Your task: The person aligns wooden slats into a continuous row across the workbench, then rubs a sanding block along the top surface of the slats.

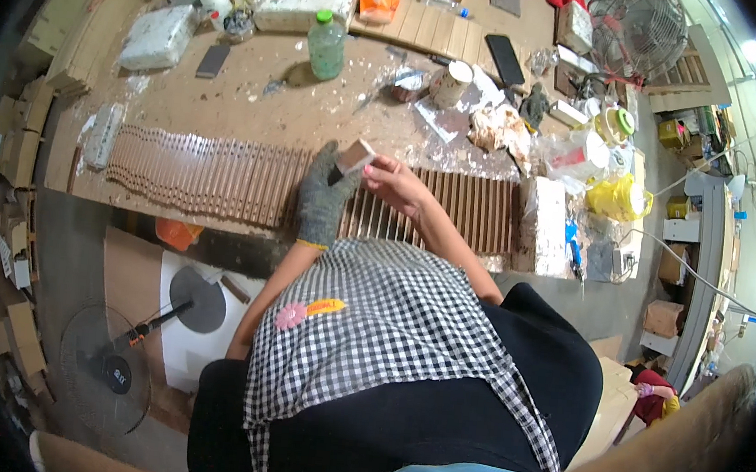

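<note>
Only the head view here, looking straight down at the work. The left hand [323, 197], in a grey glove, and the bare right hand [393, 183] are both closed on a small wooden block [353, 157], pale on one face and reddish brown on another. They hold it up just above a long row of thin wooden slats [211, 187] standing on edge along the near side of the counter [255, 104]. The right fingertips pinch the block's right end, and the gloved fingers wrap it from below and the left.

Further back there's a green plastic bottle [326, 44], a paper cup [452, 82], crumpled plastic wrap [502, 128], a white foam block [158, 37] and a black phone [505, 58], all well apart from the hands. A floor fan [105, 372] sits down by the person's left.

What could go wrong, I'd guess: the block is small and partly held by fingertips, so a slip would drop it onto the slats. Those stand close together like dominoes, so one knock could tip a stretch of the row. The glove probably dulls feel a bit too.
</note>
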`<state>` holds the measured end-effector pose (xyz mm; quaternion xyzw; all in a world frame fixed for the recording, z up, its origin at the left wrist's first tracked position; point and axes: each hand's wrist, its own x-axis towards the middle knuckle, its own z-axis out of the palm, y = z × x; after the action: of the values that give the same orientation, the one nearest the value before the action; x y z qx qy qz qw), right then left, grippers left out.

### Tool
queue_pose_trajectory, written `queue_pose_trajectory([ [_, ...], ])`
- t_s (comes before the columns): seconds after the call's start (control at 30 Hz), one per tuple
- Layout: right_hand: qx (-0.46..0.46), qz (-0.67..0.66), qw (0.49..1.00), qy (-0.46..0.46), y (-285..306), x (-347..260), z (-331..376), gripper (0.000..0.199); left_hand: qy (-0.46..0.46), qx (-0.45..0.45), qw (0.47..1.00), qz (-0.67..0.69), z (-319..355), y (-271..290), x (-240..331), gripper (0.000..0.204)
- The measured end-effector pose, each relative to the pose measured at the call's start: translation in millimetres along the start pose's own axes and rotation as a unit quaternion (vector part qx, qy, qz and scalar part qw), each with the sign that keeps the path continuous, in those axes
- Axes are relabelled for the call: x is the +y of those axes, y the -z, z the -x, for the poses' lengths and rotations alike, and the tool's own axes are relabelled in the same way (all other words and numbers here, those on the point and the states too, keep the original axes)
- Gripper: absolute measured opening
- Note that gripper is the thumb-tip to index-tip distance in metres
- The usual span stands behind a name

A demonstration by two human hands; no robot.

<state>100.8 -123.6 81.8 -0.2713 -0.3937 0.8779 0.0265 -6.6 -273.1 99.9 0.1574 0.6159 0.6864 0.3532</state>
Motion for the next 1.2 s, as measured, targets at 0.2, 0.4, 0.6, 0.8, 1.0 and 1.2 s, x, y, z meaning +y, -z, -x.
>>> queue_pose_trajectory([
  [0.2,-0.038,0.271,0.958,0.08,-9,-23,18,0.059,-0.068,-0.007,0.997,-0.042,27,-7,2,0.046],
  [0.4,-0.009,0.369,0.925,0.09,-21,-60,33,0.05,-0.042,0.056,0.987,0.146,51,-23,-16,0.041],
  [0.6,0.408,0.675,0.553,0.268,131,-72,1,0.038,-0.061,0.099,0.989,0.094,122,-16,-15,0.037],
  [0.8,0.421,0.673,0.554,0.253,165,-52,6,0.041,0.021,0.186,0.981,0.054,155,-4,-16,0.036],
  [1.0,0.467,0.569,0.568,0.368,204,-57,-1,0.036,-0.069,0.03,0.997,-0.031,90,-24,-17,0.036],
  [1.2,0.198,-0.087,0.966,0.14,92,-32,62,0.04,-0.136,-0.158,0.942,-0.264,27,-23,6,0.032],
])
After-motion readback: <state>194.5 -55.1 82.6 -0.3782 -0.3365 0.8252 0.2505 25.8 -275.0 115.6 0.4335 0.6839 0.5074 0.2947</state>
